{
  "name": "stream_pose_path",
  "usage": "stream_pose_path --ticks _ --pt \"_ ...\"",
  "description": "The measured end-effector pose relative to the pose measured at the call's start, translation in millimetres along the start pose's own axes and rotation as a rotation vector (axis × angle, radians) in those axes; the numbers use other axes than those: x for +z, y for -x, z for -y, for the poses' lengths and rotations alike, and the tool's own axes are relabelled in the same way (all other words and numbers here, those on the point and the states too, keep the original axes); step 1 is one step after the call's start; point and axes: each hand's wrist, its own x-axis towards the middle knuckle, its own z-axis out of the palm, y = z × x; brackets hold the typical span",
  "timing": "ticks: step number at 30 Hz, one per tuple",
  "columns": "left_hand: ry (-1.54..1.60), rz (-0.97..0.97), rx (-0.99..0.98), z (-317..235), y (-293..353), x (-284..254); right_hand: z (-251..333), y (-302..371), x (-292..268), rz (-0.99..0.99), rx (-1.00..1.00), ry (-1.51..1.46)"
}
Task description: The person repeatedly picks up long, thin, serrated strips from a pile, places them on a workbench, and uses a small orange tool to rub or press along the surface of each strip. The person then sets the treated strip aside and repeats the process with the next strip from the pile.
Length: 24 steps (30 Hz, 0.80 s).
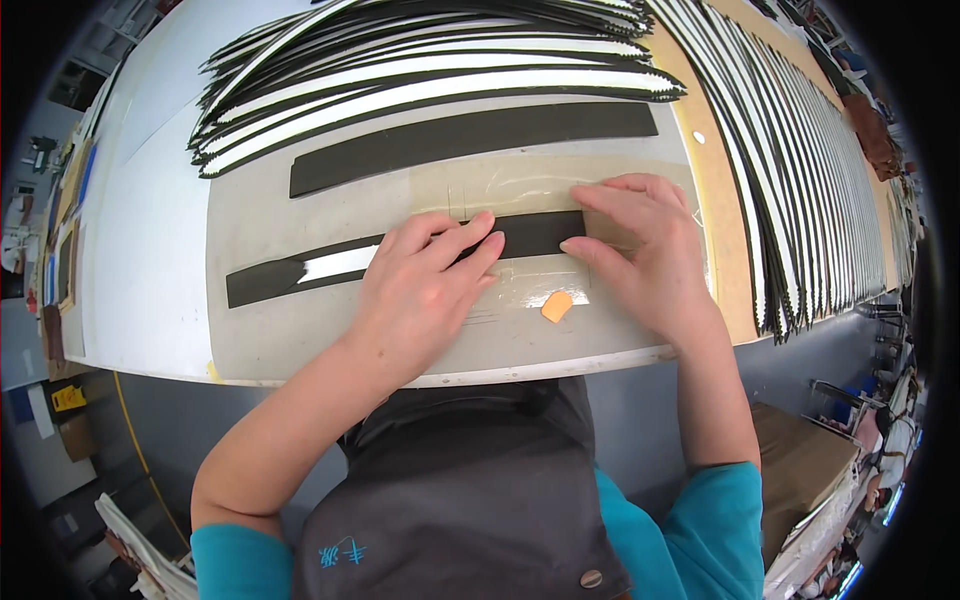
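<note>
A long black strip (545,233) with a white middle section lies across the grey work mat (300,345) in front of me. My left hand (425,275) is closed over the strip's middle, its fingertips and thumb pressed together on it. At the strip's right end is my right hand (640,245), thumb and fingers apart. Its thumb touches the lower corner, while the index finger hovers by the upper one. Just below the strip sits a small orange rounded piece (556,306). Farther back on the mat rests a plain black strip (475,145), untouched.
A pile of black-and-white strips (430,85) with jagged ends fills the back of the table. To the right, many similar strips (790,170) lie in an overlapping row on a brown board (715,230). The table's front edge (500,378) runs close to my apron.
</note>
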Motion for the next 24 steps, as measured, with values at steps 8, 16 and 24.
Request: stream_pose_path --ticks 8,16,24 --pt "0.069 -0.035 -0.016 15 -1 4 -8 -18 -1 0.088 0.002 0.004" --pt "0.248 0.011 -0.204 6 -32 -6 -4 -18 4 0.172 0.297 -0.389" --pt "0.069 0.033 -0.001 8 -15 -2 -5 24 7 -0.014 -0.119 -0.005"
